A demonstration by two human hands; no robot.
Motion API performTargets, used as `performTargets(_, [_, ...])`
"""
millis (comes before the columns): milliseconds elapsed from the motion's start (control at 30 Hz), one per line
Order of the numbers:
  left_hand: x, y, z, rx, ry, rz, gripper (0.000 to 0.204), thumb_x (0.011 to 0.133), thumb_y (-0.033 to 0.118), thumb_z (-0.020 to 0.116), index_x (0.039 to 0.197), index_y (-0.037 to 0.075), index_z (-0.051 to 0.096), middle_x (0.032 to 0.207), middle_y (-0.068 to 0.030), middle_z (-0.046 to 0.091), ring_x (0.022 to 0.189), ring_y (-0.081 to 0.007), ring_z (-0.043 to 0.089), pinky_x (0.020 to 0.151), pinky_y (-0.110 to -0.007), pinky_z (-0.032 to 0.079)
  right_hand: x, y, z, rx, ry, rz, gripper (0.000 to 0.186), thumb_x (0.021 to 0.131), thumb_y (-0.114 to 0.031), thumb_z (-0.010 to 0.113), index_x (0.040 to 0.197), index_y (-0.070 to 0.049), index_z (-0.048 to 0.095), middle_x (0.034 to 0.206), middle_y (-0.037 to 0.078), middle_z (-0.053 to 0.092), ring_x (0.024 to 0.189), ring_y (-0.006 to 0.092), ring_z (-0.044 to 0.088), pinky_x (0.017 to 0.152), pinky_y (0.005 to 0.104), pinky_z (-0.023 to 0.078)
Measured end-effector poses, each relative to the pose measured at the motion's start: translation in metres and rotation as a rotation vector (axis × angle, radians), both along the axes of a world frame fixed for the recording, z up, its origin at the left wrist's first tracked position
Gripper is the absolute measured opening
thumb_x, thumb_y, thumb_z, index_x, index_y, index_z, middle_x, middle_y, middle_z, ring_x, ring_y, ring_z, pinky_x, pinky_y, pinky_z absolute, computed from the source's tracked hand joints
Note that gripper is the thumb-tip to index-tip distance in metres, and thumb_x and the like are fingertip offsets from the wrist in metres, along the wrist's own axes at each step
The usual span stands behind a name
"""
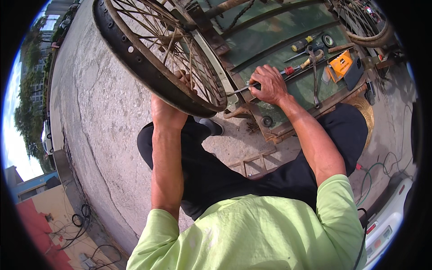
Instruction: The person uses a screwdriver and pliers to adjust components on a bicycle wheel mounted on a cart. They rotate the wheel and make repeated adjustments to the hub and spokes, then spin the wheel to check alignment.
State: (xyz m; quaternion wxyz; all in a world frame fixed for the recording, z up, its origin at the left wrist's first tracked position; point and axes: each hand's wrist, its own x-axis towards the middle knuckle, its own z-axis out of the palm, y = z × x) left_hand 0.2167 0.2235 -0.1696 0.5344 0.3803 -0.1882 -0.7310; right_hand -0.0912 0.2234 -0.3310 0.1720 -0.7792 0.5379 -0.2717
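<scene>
A rusty spoked wheel (150,74) with a dark, tyreless rim stands tilted at the upper left, beside the green cart bed. My left hand (168,112) grips the lower part of that rim, its fingers showing through the spokes. Over the edge of the bed, my right hand (268,84) is closed around a thin metal tool (241,90) with a dark handle. The tool's shaft points left toward the wheel's lower right side. Its exact kind is hidden by my fingers, and I cannot tell whether its tip touches the wheel.
On the green bed (245,51) lie a red-and-yellow-handled screwdriver (288,70), a yellow-and-black one (301,43), a wrench (314,81), a tape roll (328,41), an orange box (340,64) and a dark phone-like slab (354,74). Another spoked wheel (378,33) stands far right. A metal frame (254,165) lies between my legs.
</scene>
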Motion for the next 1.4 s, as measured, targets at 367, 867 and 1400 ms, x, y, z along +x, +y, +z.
performTargets(367, [0.003, -0.024, 0.040, -0.071, -0.062, -0.013, 0.057, 0.110, 0.052, 0.056, 0.118, -0.003, 0.068, 0.103, -0.0157, 0.074, 0.091, -0.0282, 0.071, 0.081, -0.042, 0.062, -0.001, 0.002, 0.000, -0.038, -0.052, 0.008, 0.021, 0.077, -0.024, 0.085, 0.089, -0.013, 0.071, 0.097, 0.002, 0.062, 0.103, 0.0260, 0.060, 0.095, 0.0475, 0.046])
performTargets(867, [0.042, -0.079, 0.058, -0.306, -0.068, 0.125, 0.041, 0.110, 0.032, 0.049, 0.125, -0.004, 0.061, 0.107, -0.0166, 0.070, 0.092, -0.0293, 0.069, 0.083, -0.043, 0.058, -0.002, 0.002, 0.001, -0.009, -0.034, 0.017, 0.023, 0.077, -0.024, 0.085, 0.093, -0.013, 0.071, 0.099, 0.003, 0.061, 0.105, 0.0264, 0.058, 0.096, 0.0475, 0.045])
performTargets(1400, [-0.022, 0.042, -0.101, 0.056, -0.321, 0.112, 0.046, 0.116, 0.041, 0.048, 0.132, -0.001, 0.056, 0.118, -0.0225, 0.073, 0.113, -0.0368, 0.070, 0.102, -0.053, 0.055, -0.003, 0.001, -0.003, -0.037, -0.025, 0.021, 0.023, 0.078, -0.025, 0.085, 0.092, -0.014, 0.072, 0.101, 0.003, 0.063, 0.110, 0.0276, 0.059, 0.102, 0.0499, 0.046])
